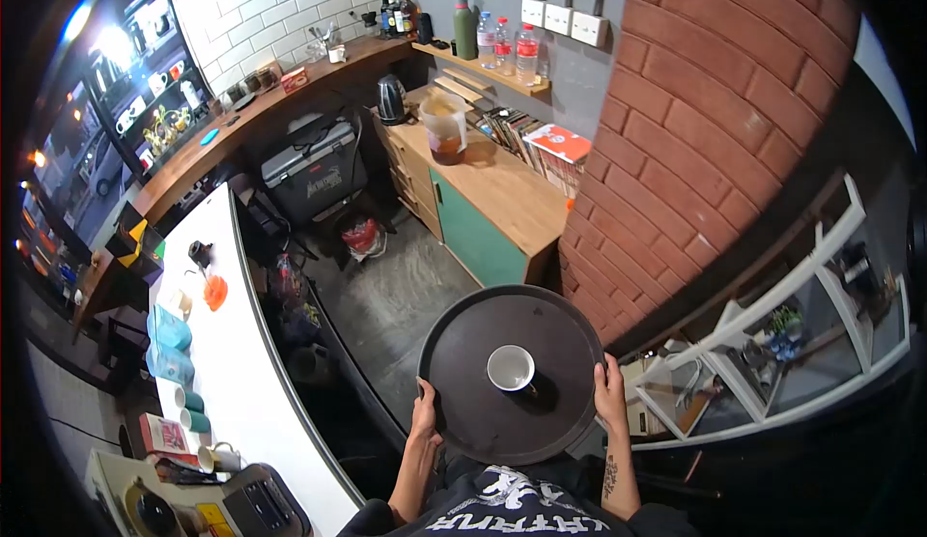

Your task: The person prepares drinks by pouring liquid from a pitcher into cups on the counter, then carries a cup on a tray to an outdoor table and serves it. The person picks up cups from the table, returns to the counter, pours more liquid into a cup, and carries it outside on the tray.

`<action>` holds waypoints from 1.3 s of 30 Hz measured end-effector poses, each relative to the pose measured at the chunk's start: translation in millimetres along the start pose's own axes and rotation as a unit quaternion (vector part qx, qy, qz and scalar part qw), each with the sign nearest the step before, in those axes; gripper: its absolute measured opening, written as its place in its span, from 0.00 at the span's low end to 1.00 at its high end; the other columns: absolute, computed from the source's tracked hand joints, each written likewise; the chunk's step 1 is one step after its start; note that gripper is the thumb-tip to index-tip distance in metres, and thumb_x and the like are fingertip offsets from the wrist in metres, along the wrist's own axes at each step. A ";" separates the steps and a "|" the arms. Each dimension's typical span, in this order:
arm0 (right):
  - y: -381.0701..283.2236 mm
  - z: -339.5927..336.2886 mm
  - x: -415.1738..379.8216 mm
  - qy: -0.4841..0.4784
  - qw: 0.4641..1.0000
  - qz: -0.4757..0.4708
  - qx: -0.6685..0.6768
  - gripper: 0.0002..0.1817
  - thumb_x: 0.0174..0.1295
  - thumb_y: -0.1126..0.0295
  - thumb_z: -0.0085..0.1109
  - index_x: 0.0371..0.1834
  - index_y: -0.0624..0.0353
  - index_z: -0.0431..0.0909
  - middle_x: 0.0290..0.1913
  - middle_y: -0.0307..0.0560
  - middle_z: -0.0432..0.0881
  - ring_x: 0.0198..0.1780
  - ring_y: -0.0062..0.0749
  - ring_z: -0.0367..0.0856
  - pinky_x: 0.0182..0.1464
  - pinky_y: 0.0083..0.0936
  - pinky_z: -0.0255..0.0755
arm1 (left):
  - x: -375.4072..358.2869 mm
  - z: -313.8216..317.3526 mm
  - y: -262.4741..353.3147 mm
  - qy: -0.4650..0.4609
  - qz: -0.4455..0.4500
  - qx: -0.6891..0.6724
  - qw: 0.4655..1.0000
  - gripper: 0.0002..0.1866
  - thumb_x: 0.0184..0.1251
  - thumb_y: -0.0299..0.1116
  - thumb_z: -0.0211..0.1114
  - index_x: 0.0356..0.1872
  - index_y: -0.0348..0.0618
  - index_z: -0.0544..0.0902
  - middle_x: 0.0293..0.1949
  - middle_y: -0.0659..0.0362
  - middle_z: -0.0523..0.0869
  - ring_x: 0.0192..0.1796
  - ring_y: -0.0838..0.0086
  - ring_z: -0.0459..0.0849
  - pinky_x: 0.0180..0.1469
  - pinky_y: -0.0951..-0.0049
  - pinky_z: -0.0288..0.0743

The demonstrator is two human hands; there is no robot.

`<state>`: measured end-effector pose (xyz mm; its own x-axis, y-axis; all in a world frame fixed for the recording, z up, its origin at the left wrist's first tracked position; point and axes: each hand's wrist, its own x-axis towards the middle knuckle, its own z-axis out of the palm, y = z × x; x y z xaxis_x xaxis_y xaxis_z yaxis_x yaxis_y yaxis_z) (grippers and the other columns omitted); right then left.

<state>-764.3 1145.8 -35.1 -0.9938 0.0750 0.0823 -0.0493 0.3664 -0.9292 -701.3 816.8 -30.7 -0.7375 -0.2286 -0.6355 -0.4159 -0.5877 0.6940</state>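
Observation:
A round dark brown serving tray [483, 329] is held level in front of my body. My left hand [425, 411] grips its left rim, and my right hand [608, 397] grips the right rim, with the thumb on top; the fingers under the tray are hidden. Near the tray's middle stands a white cup [511, 369], upright, its handle towards the lower right. The visible inside of the cup looks white. Neither hand touches the cup.
On my left runs a white counter [253, 382] with blue pouches [170, 344], several cups and a machine [256, 503]. Ahead is a wooden cabinet [502, 204] bearing a plastic jug [444, 131] and a kettle [391, 99]. A brick pillar [705, 102] and white-framed glass panes [763, 363] stand right.

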 end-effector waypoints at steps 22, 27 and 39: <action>21.2 236.7 403.8 -0.343 0.934 -0.005 0.099 0.11 0.62 0.71 0.65 0.41 0.65 0.76 0.35 0.36 0.78 0.33 0.14 0.76 0.32 0.16 0.71 | 382.3 98.6 175.8 0.059 0.013 -0.028 0.998 0.44 0.69 0.64 0.50 0.64 0.24 0.64 0.57 0.41 0.76 0.56 0.56 0.79 0.55 0.55 0.78; 33.2 266.8 472.4 -0.297 0.949 0.039 0.093 0.09 0.63 0.68 0.65 0.34 0.63 0.76 0.26 0.31 0.74 0.26 0.11 0.71 0.27 0.15 0.66 | 448.7 135.3 202.0 0.070 -0.014 0.016 0.997 0.45 0.69 0.63 0.50 0.63 0.21 0.64 0.57 0.40 0.75 0.56 0.55 0.79 0.54 0.55 0.79; 56.1 293.0 517.0 -0.134 0.986 0.092 0.044 0.20 0.60 0.66 0.68 0.21 0.55 0.63 0.20 0.29 0.61 0.23 0.14 0.60 0.25 0.18 0.56 | 546.1 179.6 202.0 0.019 -0.096 0.047 0.994 0.49 0.68 0.67 0.47 0.69 0.25 0.56 0.66 0.38 0.67 0.64 0.50 0.73 0.60 0.48 0.74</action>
<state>-1310.1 933.4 -150.2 -0.9768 -0.1185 -0.1783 0.1383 0.2867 -0.9480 -1283.6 712.6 -176.9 -0.6194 -0.1493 -0.7707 -0.5967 -0.5485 0.5858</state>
